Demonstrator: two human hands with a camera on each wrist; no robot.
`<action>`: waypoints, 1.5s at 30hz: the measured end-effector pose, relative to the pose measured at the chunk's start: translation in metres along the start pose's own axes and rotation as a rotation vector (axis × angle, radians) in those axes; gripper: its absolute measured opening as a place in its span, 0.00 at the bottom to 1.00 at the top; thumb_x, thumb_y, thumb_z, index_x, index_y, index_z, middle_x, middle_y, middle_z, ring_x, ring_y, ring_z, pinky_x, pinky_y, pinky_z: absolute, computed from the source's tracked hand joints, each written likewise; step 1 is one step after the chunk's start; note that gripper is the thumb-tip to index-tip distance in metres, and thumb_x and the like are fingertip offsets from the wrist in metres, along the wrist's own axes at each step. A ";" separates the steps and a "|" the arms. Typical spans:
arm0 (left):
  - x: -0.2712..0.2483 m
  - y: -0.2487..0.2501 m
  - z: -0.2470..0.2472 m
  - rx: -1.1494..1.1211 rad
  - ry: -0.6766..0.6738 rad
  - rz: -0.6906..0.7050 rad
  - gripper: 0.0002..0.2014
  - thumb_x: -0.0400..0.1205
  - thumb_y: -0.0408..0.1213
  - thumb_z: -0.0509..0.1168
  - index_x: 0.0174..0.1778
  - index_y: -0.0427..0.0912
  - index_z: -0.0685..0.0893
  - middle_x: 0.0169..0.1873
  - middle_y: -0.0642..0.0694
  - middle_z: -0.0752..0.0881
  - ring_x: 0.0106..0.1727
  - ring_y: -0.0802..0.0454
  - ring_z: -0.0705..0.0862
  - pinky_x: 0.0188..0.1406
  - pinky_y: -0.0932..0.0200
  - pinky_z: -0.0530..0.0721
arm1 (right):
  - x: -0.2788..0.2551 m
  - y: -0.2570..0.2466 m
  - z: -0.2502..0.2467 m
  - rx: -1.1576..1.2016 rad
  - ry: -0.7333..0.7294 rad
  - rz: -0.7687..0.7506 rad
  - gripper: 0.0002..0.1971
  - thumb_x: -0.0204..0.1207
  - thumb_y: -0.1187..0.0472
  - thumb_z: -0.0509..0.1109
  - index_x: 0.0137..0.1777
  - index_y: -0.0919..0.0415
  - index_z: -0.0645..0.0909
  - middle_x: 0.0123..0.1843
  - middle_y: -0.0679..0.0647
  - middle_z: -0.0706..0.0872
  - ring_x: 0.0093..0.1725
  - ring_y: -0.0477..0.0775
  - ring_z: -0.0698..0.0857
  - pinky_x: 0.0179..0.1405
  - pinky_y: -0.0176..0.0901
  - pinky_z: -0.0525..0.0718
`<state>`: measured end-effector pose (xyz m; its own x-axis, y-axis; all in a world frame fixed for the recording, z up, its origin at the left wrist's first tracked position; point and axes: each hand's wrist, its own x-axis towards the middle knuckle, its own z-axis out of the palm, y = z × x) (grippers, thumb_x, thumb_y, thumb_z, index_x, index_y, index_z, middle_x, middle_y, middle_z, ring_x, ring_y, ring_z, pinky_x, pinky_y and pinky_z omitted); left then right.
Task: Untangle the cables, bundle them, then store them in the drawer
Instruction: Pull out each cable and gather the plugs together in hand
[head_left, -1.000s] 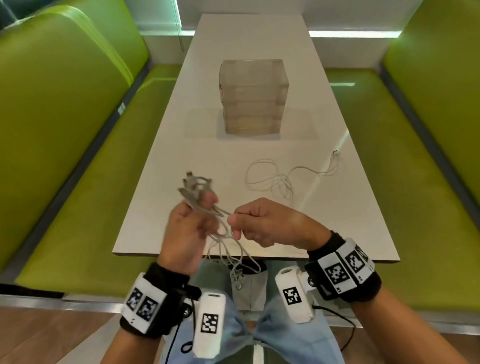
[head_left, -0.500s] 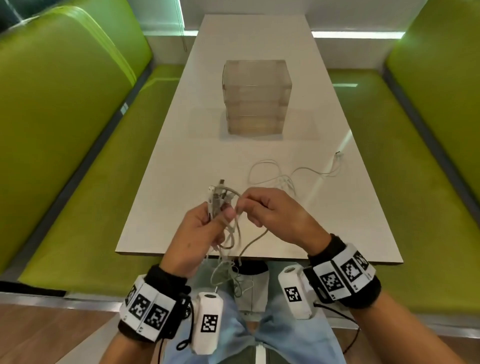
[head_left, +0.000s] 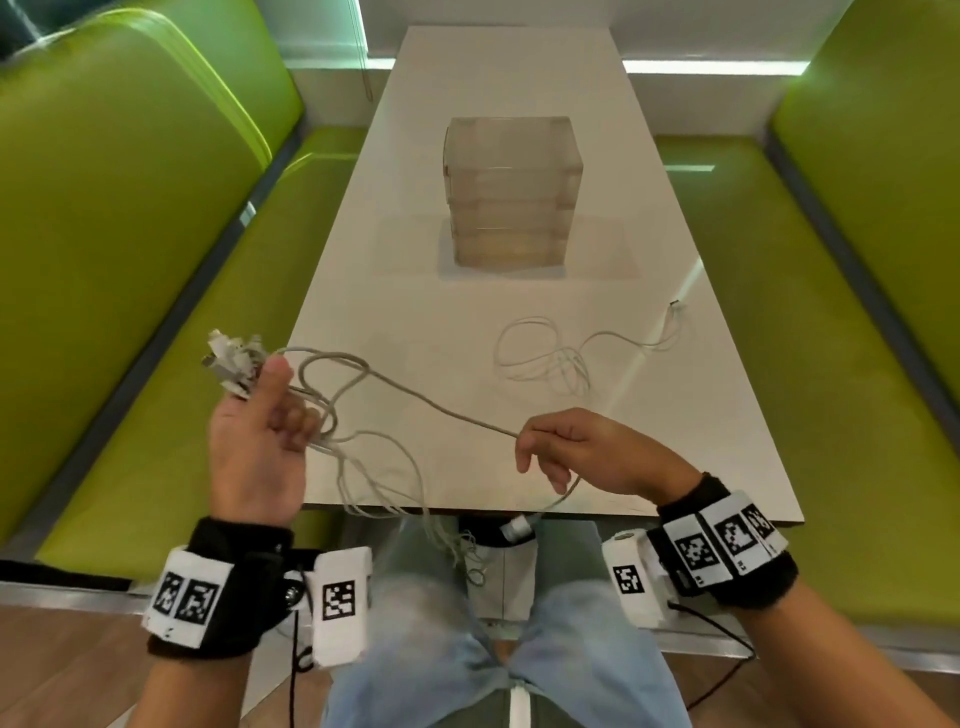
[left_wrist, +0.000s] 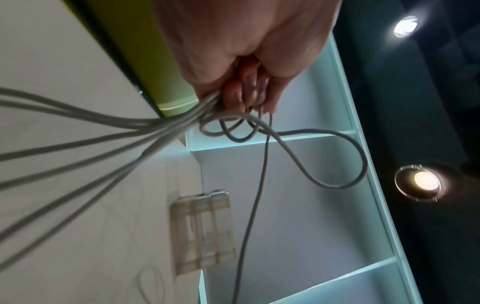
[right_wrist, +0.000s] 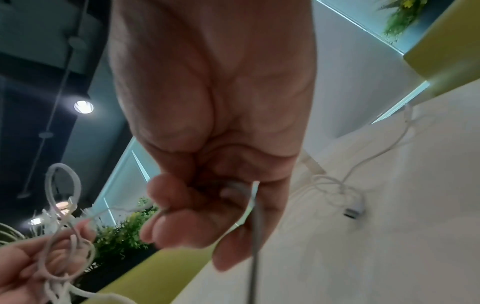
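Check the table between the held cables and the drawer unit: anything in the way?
Nothing visible stands on the direct line. Bare table lies between the cables the left hand grips and the drawer unit. A loose white cable lies off to the right.

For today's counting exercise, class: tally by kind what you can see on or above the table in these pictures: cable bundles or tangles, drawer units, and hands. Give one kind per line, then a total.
Cable tangles: 2, the held tangle and the loose cable on the table
Drawer units: 1, the clear drawer unit
Hands: 2, left hand and right hand
Total: 5
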<state>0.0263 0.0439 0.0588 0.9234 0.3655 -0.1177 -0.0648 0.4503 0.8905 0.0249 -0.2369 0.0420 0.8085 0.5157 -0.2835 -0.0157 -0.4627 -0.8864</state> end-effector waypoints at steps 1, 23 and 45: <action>0.002 0.002 -0.004 0.016 0.005 0.010 0.06 0.81 0.37 0.65 0.39 0.48 0.78 0.21 0.55 0.70 0.22 0.61 0.65 0.22 0.67 0.67 | -0.001 0.005 0.000 0.007 -0.016 0.020 0.14 0.85 0.59 0.58 0.44 0.60 0.84 0.27 0.54 0.80 0.32 0.48 0.80 0.42 0.38 0.79; -0.043 -0.031 0.040 0.637 -0.556 -0.069 0.09 0.78 0.39 0.69 0.37 0.38 0.79 0.24 0.49 0.69 0.24 0.56 0.65 0.23 0.64 0.67 | -0.011 -0.027 0.008 0.266 0.212 -0.201 0.24 0.76 0.53 0.68 0.72 0.51 0.75 0.64 0.50 0.85 0.58 0.50 0.86 0.58 0.43 0.85; -0.042 -0.030 0.047 -0.005 -0.546 -0.171 0.15 0.73 0.54 0.71 0.37 0.45 0.81 0.21 0.55 0.64 0.21 0.59 0.60 0.21 0.66 0.64 | -0.004 -0.013 0.021 0.085 -0.033 -0.146 0.34 0.74 0.43 0.70 0.78 0.38 0.60 0.80 0.40 0.66 0.78 0.37 0.65 0.76 0.37 0.67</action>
<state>0.0077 -0.0235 0.0574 0.9824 -0.1863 -0.0140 0.1017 0.4705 0.8765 0.0095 -0.2179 0.0468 0.7860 0.5972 -0.1599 0.0498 -0.3190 -0.9464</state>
